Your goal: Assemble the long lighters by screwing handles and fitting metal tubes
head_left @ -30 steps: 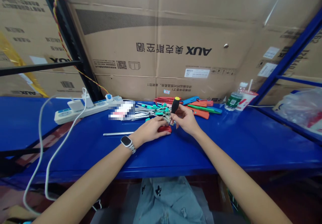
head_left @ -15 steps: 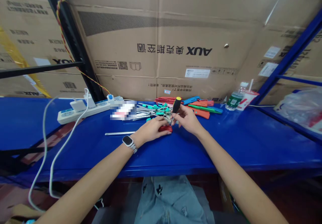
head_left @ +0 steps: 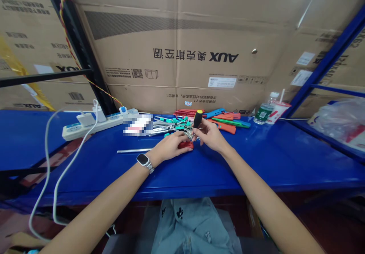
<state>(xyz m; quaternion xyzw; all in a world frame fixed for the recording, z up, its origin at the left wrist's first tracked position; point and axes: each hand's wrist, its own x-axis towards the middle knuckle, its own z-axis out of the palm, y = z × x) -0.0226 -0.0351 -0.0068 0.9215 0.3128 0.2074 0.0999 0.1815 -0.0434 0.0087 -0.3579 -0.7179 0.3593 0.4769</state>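
Note:
A red plastic handle [head_left: 186,145] lies on the blue table, and my left hand [head_left: 169,146] is closed around it from the left. In my right hand [head_left: 212,135] is a screwdriver [head_left: 197,120] with a black handle and yellow end cap. It stands nearly upright, its shaft pointing down at the end of the red handle; whether the tip touches a screw is too small to tell. Just behind my fingers is a pile of metal rods with teal ends [head_left: 171,123]. A single metal rod [head_left: 134,151] lies left of my left hand.
Red, blue, orange and green plastic handles [head_left: 226,127] are heaped behind my right hand. To the left are a white power strip [head_left: 85,128] with cables and a blurred-out object [head_left: 138,125]. A bottle [head_left: 264,111] and cup [head_left: 278,112] stand right. Cardboard [head_left: 194,26] forms the back.
The whole view has shifted slightly. My left hand still keeps hold of the red handle, and the screwdriver stays over it in my right hand with almost no visible movement.

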